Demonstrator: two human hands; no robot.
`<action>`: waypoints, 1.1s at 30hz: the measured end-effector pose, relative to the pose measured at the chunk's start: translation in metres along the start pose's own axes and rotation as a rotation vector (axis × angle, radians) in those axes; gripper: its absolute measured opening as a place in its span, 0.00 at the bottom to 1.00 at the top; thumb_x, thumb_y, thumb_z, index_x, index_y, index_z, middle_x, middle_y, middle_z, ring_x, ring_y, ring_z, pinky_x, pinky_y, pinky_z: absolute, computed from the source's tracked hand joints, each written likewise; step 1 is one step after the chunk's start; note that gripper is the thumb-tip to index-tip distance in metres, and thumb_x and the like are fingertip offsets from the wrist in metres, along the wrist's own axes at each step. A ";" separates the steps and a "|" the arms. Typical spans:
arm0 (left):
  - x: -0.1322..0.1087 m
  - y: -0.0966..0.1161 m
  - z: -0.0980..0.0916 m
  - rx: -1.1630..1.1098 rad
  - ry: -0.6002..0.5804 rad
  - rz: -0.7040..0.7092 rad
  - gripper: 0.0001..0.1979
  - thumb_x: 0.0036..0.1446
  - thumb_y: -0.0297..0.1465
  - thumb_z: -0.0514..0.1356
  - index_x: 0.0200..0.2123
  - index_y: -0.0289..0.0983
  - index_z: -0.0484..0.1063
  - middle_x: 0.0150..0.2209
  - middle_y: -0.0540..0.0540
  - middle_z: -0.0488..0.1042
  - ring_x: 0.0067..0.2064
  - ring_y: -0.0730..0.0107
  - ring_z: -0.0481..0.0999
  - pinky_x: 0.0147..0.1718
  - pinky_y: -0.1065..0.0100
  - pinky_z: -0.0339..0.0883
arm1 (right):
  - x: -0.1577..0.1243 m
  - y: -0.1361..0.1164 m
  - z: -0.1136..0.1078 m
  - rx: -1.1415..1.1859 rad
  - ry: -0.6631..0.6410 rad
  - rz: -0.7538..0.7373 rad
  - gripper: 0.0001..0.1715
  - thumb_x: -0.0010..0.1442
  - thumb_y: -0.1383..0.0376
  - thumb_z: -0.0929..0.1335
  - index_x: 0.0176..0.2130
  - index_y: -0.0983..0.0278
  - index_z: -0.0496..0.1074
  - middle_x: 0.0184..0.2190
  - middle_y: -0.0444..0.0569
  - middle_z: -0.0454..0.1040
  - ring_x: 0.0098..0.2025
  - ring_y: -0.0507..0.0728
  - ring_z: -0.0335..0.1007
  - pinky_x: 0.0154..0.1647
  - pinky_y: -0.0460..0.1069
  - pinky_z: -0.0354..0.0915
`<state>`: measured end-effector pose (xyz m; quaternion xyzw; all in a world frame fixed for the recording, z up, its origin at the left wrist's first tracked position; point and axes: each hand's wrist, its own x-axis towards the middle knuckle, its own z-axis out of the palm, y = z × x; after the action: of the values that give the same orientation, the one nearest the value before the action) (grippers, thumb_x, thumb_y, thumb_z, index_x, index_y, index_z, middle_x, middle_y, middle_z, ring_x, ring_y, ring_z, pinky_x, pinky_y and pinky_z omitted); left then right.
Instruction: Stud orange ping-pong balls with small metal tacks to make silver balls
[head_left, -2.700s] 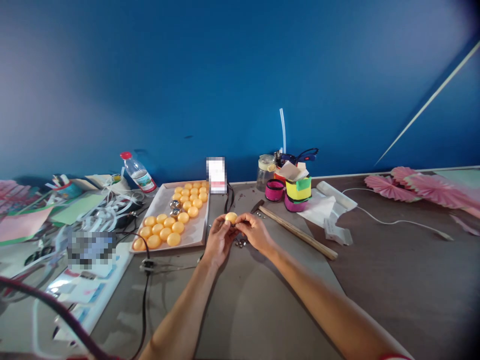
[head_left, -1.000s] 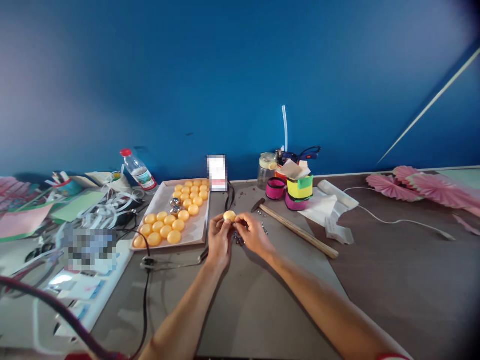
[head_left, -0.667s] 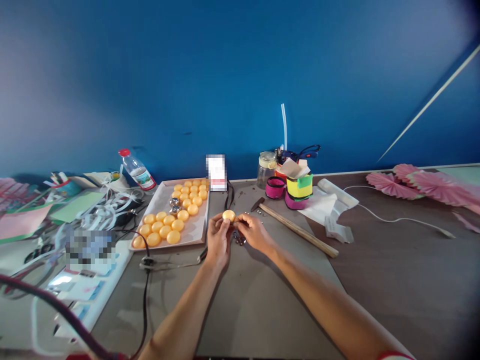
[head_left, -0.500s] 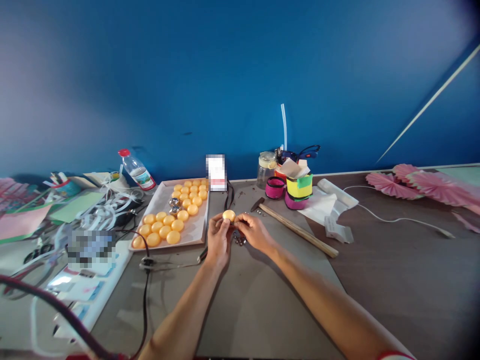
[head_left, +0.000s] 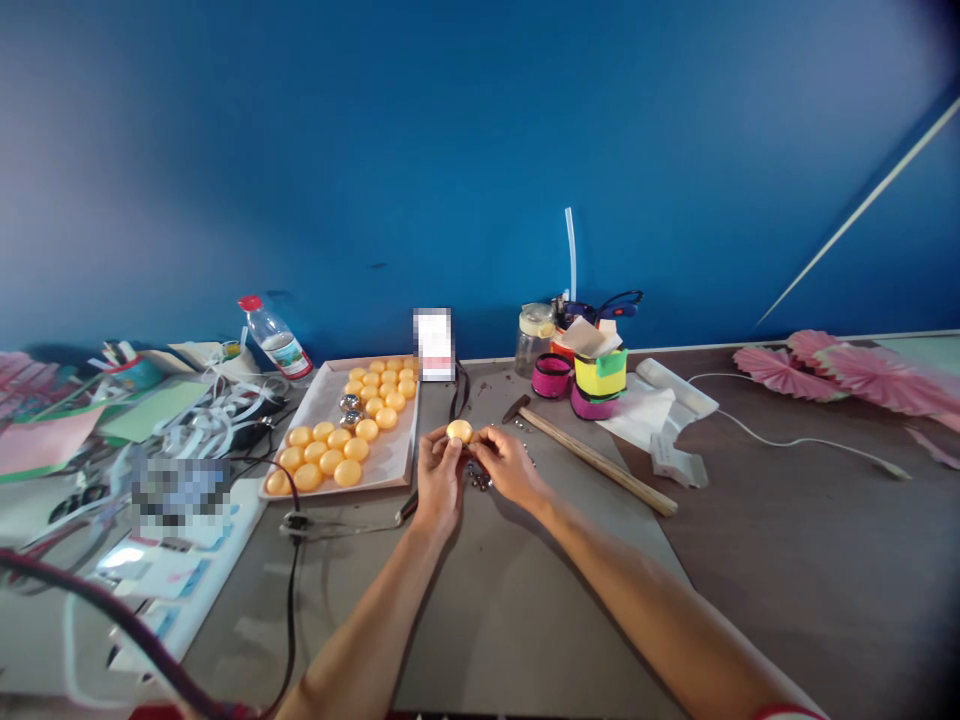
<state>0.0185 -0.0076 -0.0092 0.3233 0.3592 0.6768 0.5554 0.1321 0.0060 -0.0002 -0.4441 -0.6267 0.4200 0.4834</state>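
Note:
My left hand (head_left: 439,473) is closed around a yellow-orange ball (head_left: 459,431) above the table. Fingers of my right hand (head_left: 505,460) are pinched together against the ball's right side; whatever small thing they hold there is too small to make out. Under and between the hands lie several small shiny metal pieces (head_left: 478,478). To the left, a shallow white tray (head_left: 411,440) bears many similar yellow-orange balls (head_left: 347,473) and two shiny silver balls (head_left: 350,414). A hammer (head_left: 592,450) with a wooden handle lies to the right of my right hand.
A water bottle (head_left: 276,340) leans behind the tray. Tangled cables (head_left: 217,410) and papers crowd the left. At the back are a glass jar (head_left: 534,345), a magenta band (head_left: 551,375) and a yellow-and-magenta holder (head_left: 600,380). Pink paper fans (head_left: 840,370) lie far right.
The ball stays in my left hand, with my right fingers still at its side. Only slight finger movement shows, and the whole view has shifted a little.

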 end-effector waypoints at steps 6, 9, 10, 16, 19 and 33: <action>-0.001 -0.002 -0.003 0.136 -0.001 0.093 0.17 0.50 0.38 0.64 0.41 0.38 0.66 0.37 0.47 0.74 0.39 0.70 0.74 0.40 0.67 0.67 | -0.002 0.001 0.006 0.081 0.031 0.054 0.11 0.55 0.59 0.64 0.27 0.63 0.65 0.20 0.41 0.64 0.23 0.50 0.57 0.25 0.46 0.56; -0.001 -0.002 -0.004 0.190 0.015 0.122 0.17 0.50 0.38 0.64 0.40 0.38 0.66 0.38 0.46 0.73 0.39 0.69 0.73 0.40 0.67 0.67 | -0.003 0.001 0.007 0.101 0.034 0.083 0.11 0.55 0.58 0.64 0.27 0.63 0.63 0.18 0.39 0.62 0.21 0.50 0.56 0.23 0.45 0.55; -0.001 -0.001 -0.004 0.205 0.017 0.129 0.17 0.50 0.38 0.63 0.40 0.37 0.66 0.38 0.46 0.73 0.39 0.69 0.73 0.39 0.67 0.67 | -0.003 0.001 0.007 0.108 0.029 0.094 0.11 0.55 0.58 0.64 0.27 0.62 0.63 0.17 0.39 0.61 0.21 0.50 0.55 0.22 0.45 0.54; -0.003 0.000 -0.003 0.300 0.069 0.182 0.16 0.48 0.36 0.65 0.39 0.37 0.68 0.38 0.46 0.73 0.41 0.69 0.72 0.40 0.69 0.66 | -0.004 -0.005 0.009 0.128 0.053 0.179 0.11 0.53 0.58 0.64 0.26 0.62 0.60 0.15 0.39 0.61 0.19 0.49 0.56 0.20 0.45 0.54; -0.003 0.001 -0.001 0.165 0.048 0.080 0.17 0.47 0.36 0.66 0.38 0.38 0.67 0.36 0.47 0.74 0.37 0.70 0.73 0.37 0.69 0.66 | -0.002 -0.001 0.012 0.140 0.085 0.214 0.12 0.53 0.57 0.65 0.26 0.62 0.60 0.15 0.39 0.61 0.19 0.49 0.56 0.19 0.45 0.54; 0.010 0.008 -0.003 -0.243 -0.076 -0.278 0.16 0.46 0.29 0.66 0.40 0.37 0.69 0.33 0.48 0.75 0.34 0.72 0.76 0.41 0.66 0.67 | 0.010 0.011 -0.030 -1.095 -0.165 0.004 0.13 0.60 0.65 0.62 0.40 0.67 0.73 0.40 0.57 0.72 0.44 0.60 0.68 0.46 0.54 0.52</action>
<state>0.0096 0.0005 -0.0035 0.2261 0.2947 0.6193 0.6917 0.1617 0.0214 -0.0030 -0.5974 -0.7884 0.0672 0.1304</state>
